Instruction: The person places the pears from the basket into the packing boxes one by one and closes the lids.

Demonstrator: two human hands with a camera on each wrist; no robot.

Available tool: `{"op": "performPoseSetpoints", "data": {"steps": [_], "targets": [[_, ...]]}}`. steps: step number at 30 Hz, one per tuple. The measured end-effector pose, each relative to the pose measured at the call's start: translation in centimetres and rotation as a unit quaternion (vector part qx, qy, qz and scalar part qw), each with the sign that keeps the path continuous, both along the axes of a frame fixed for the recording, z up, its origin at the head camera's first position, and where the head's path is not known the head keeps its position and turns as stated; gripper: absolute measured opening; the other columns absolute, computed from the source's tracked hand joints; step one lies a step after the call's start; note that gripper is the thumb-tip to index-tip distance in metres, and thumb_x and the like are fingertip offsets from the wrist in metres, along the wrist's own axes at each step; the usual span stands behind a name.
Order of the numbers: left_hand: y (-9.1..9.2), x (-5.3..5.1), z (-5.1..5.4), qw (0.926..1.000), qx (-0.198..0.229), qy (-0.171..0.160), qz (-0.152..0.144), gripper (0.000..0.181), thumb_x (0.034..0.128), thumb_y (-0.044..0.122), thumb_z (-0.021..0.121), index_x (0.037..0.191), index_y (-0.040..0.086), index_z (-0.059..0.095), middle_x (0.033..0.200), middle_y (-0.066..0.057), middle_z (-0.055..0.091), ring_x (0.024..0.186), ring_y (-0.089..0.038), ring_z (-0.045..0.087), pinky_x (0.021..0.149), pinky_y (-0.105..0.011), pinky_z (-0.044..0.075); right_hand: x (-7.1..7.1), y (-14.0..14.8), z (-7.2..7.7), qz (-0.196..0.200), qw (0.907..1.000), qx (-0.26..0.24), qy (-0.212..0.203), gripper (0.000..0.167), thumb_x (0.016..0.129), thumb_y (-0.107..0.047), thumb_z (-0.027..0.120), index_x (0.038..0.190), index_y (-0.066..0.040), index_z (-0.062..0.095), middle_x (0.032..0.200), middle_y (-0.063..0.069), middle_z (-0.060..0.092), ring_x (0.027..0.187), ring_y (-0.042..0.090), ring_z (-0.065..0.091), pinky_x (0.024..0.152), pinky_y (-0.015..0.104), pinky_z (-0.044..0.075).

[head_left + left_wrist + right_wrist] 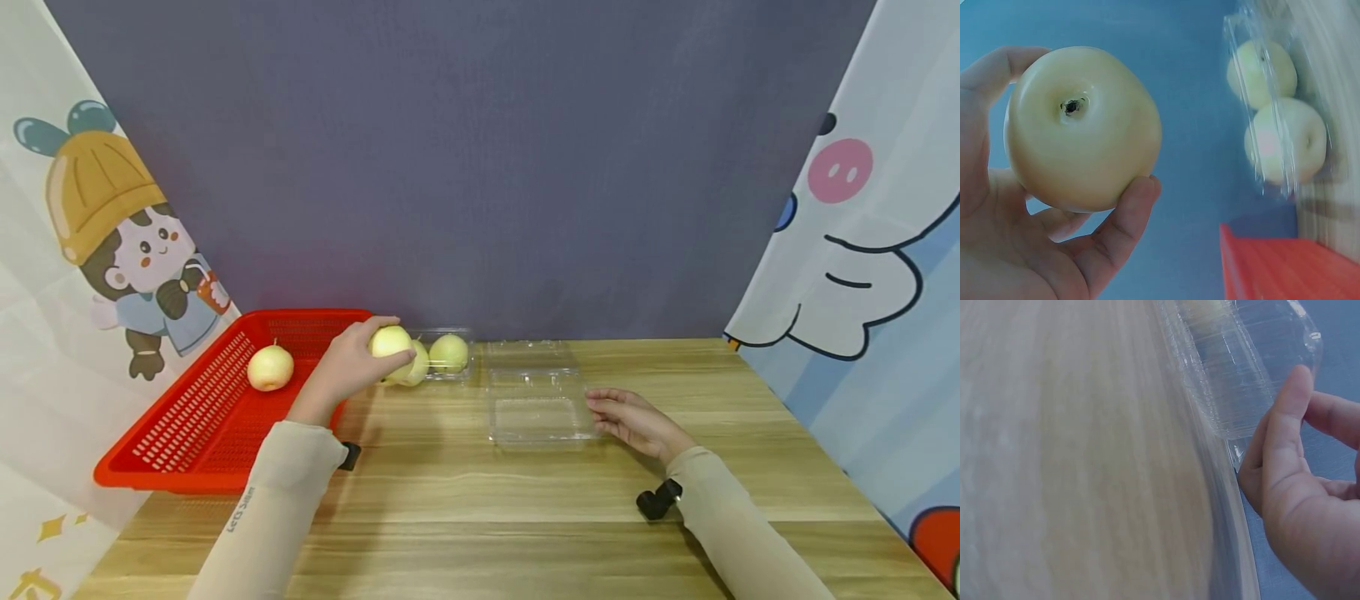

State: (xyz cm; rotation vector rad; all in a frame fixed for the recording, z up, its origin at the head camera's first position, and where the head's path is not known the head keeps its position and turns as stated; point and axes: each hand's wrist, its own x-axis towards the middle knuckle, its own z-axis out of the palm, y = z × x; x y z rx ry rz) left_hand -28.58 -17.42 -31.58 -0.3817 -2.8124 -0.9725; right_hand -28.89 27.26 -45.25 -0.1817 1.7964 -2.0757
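Note:
My left hand grips a round, pale yellow fruit, apple- or pear-like, raised beside the red basket. Its dark blossom end faces the left wrist camera. Beyond it, two similar fruits, a nearer fruit and a farther fruit, sit in a clear plastic box by the back wall. An open clear plastic clamshell lies on the table to the right of that box. At the clamshell's right edge, my right hand pinches the thin plastic between thumb and fingers.
One more yellow fruit lies inside the basket at the left. The wooden table meets a dark grey back panel. Printed cartoon sheets stand on both sides.

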Motion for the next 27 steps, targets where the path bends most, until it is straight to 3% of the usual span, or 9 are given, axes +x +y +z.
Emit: {"op": "performPoseSetpoints", "data": {"steps": [10, 16, 23, 27], "targets": [[2.0, -0.3, -1.0, 0.9998, 0.003, -0.010, -0.017, 0.065, 0.0871, 0.047, 0.072, 0.144, 0.020, 0.053, 0.124, -0.013, 0.056, 0.098, -0.028, 0.055, 0.072, -0.039, 0.051, 0.0, 0.0, -0.1, -0.001, 1.0000, 0.006, -0.001, 0.055, 0.105, -0.007, 0.051, 0.144, 0.019, 0.024, 0.112, 0.011, 0.054, 0.087, 0.011, 0.060, 0.077, 0.020, 0.055], [4.0, -0.2, -1.8, 0.9991, 0.029, -0.022, -0.020, 0.065, 0.0858, 0.047, 0.073, 0.144, 0.024, 0.053, 0.128, -0.009, 0.055, 0.100, -0.027, 0.054, 0.073, -0.039, 0.052, -0.1, 0.1, -0.2, 0.001, 0.9999, 0.012, 0.000, 0.056, 0.105, -0.007, 0.051, 0.145, 0.019, 0.022, 0.113, 0.011, 0.053, 0.087, 0.011, 0.059, 0.077, 0.020, 0.054], [6.7, -0.7, -2.9, 0.9992, 0.022, 0.004, -0.032, 0.063, 0.0837, 0.047, 0.074, 0.141, 0.025, 0.057, 0.122, -0.009, 0.058, 0.095, -0.025, 0.057, 0.074, -0.039, 0.050, -0.2, 0.1, -0.2, 0.003, 0.9999, 0.014, 0.003, 0.056, 0.105, -0.008, 0.051, 0.145, 0.019, 0.022, 0.112, 0.012, 0.052, 0.086, 0.010, 0.059, 0.077, 0.019, 0.054], [8.2, -0.6, -3.3, 0.9984, 0.032, -0.004, -0.047, 0.065, 0.0837, 0.047, 0.075, 0.142, 0.026, 0.056, 0.127, -0.010, 0.057, 0.098, -0.026, 0.058, 0.074, -0.042, 0.052, -0.2, 0.1, -0.3, 0.002, 0.9999, 0.015, 0.003, 0.056, 0.105, -0.008, 0.051, 0.145, 0.019, 0.022, 0.110, 0.011, 0.052, 0.085, 0.010, 0.060, 0.076, 0.019, 0.054]]}}
